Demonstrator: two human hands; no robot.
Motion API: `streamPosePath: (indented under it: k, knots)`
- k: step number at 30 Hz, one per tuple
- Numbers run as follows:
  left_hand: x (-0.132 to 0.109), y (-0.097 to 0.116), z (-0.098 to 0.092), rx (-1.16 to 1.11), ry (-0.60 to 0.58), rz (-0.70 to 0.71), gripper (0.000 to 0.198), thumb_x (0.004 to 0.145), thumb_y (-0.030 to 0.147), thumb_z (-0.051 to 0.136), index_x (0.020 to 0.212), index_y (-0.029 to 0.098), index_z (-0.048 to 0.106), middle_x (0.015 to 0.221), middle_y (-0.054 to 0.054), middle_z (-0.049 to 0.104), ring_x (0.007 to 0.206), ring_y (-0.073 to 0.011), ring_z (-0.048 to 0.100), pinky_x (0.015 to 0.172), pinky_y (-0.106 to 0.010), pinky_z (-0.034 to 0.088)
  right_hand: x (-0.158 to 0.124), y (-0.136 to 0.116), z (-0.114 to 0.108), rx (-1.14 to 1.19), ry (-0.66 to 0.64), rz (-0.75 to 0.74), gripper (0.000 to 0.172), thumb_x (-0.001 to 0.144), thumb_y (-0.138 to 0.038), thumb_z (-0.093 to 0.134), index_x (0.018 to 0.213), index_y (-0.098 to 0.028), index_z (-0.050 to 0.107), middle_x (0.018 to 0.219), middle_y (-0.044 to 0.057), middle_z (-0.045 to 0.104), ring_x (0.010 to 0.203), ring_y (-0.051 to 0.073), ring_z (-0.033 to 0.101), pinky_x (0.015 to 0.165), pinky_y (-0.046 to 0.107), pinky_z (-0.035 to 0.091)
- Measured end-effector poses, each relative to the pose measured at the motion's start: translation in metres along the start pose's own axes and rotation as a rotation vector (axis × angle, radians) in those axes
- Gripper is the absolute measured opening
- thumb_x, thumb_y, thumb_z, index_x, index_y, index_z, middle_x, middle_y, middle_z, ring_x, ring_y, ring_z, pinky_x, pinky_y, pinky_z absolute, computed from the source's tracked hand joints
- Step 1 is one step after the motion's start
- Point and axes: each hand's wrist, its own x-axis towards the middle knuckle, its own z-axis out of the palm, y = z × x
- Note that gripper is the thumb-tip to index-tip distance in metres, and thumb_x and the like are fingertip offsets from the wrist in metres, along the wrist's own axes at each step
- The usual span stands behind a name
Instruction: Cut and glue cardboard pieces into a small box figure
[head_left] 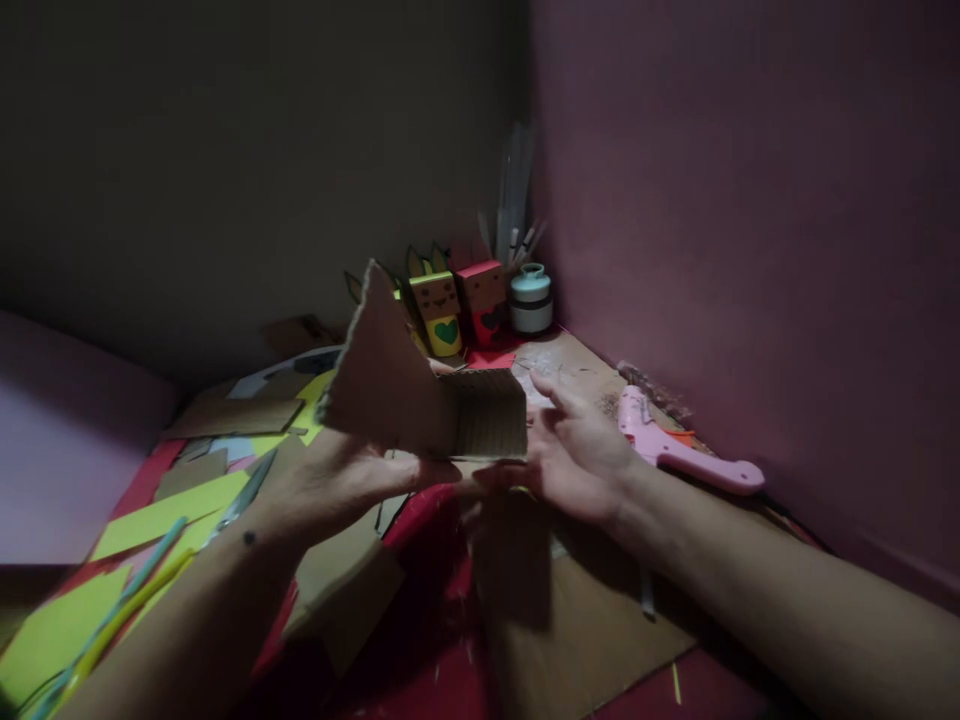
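A folded piece of corrugated cardboard (397, 395) is held up in front of me. Its tall slanted flap rises on the left, and a box-like hollow with ribbed inner walls faces me on the right. My left hand (360, 475) grips it from below and behind, the thumb lying along the bottom edge. At its right side, my right hand (574, 450) has its fingers against the lower corner and its thumb raised apart. Some fingertips are hidden behind the cardboard. Beneath it lies a flat cardboard sheet (592, 620).
A pink glue gun (697, 462) lies at the right near the wall. Behind the cardboard stand a yellow paper figure (437, 310), a red paper figure (481, 300) and a light blue jar (531, 300). Scissors (244, 492) lie among yellow paper scraps (176, 512) at the left.
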Motion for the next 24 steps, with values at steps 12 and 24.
streamPosePath:
  k: [12,24]
  knots:
    - [-0.003,-0.021,0.021,-0.161,-0.038,-0.094,0.031,0.071,0.029,0.078,0.102,0.028,0.071,0.105,-0.001,0.074,0.103,-0.0255,0.069,0.086,-0.031,0.058,-0.087,-0.024,-0.011,-1.416,0.679,-0.718,0.021,0.089,-0.03,0.056,0.106,-0.022,0.065,0.11,0.01,0.065,0.103,0.027,0.061,0.083,0.042,0.052]
    - [-0.009,-0.051,0.027,-0.215,-0.083,-0.184,0.068,0.071,0.036,0.079,0.134,0.026,0.055,0.132,-0.011,0.062,0.125,-0.0371,0.055,0.105,-0.049,0.046,-0.111,-0.013,-0.081,-2.223,0.715,-0.509,0.052,0.083,-0.012,0.044,0.134,-0.001,0.051,0.105,0.021,0.063,0.095,0.036,0.057,0.084,0.053,0.052]
